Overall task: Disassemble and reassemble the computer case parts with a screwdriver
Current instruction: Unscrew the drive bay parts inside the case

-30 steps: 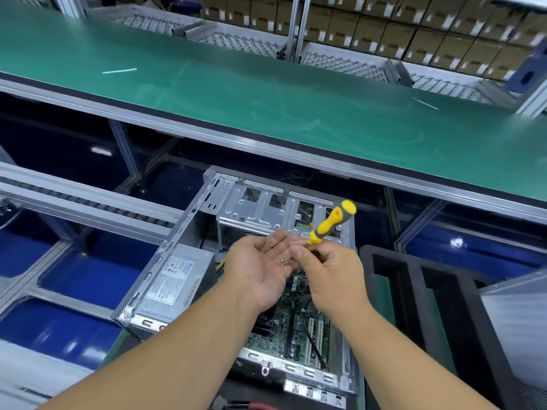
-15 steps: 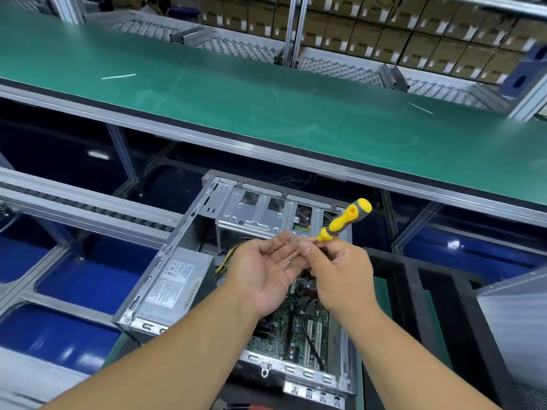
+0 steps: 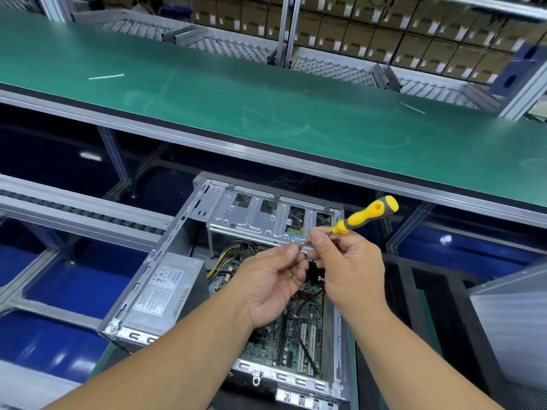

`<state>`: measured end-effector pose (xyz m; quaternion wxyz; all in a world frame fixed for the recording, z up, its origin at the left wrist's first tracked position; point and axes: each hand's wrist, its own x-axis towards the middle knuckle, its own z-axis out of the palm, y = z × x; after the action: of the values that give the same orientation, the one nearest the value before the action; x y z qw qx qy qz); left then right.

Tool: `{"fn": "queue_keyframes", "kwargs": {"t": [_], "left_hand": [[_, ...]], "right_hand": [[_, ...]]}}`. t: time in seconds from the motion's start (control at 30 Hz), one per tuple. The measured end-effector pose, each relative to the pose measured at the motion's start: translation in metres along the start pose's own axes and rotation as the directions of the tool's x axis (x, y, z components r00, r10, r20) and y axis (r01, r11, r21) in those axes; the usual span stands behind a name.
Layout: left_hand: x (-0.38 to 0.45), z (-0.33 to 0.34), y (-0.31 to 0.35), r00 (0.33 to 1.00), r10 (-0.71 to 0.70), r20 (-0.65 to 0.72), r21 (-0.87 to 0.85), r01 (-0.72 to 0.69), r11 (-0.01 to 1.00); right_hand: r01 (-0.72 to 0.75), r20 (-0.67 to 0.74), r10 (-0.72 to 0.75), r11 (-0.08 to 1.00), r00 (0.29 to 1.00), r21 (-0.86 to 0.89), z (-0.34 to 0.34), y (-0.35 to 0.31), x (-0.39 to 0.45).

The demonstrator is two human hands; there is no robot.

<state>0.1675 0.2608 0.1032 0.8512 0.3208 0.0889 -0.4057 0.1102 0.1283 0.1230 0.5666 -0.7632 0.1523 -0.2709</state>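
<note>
screwdriver (image 3: 367, 216) tip: hidden by fingers (image 3: 291, 250) | case (image 3: 189, 229) bottom corner: cut off by edge

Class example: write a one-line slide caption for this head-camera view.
Right hand holds a yellow screwdriver by its shaft while left hand fingers its tip above the open computer case.

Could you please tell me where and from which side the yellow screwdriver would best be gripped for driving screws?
Probably by the yellow handle, coming from the upper right, where it juts free above the right hand. Its waisted, bulbed shape suits a full-fist grip. Now the right hand only pinches the thin shaft near the handle, and the left hand meets the tip end, so neither offers much turning force.
</note>
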Motion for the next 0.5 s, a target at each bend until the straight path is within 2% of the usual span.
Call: {"fn": "queue_keyframes", "kwargs": {"t": [0.17, 0.3, 0.4, 0.5], "left_hand": [[0.003, -0.002, -0.006, 0.998, -0.031, 0.055, 0.017, 0.03, 0.999], [0.002, -0.003, -0.009, 0.994, -0.035, 0.099, 0.065, 0.029, 0.997], [0.003, -0.013, -0.009, 0.999, -0.038, 0.008, 0.234, 0.035, 0.972], [0.008, -0.028, -0.011, 0.985, 0.072, -0.159, 0.452, 0.007, 0.892]], "right_hand": [[-0.047, 0.017, 0.046, 0.998, 0.999, 0.044, -0.008, 0.005, 0.003], [-0.026, 0.04, 0.027, 0.999, 0.999, -0.042, -0.009, 0.008, 0.011], [0.002, 0.003, -0.002, 0.987, 1.0, -0.16, -0.018, 0.013, 0.04], [-0.011, -0.021, 0.004, 0.941, 1.0, -0.338, -0.033, 0.023, 0.08]]}}
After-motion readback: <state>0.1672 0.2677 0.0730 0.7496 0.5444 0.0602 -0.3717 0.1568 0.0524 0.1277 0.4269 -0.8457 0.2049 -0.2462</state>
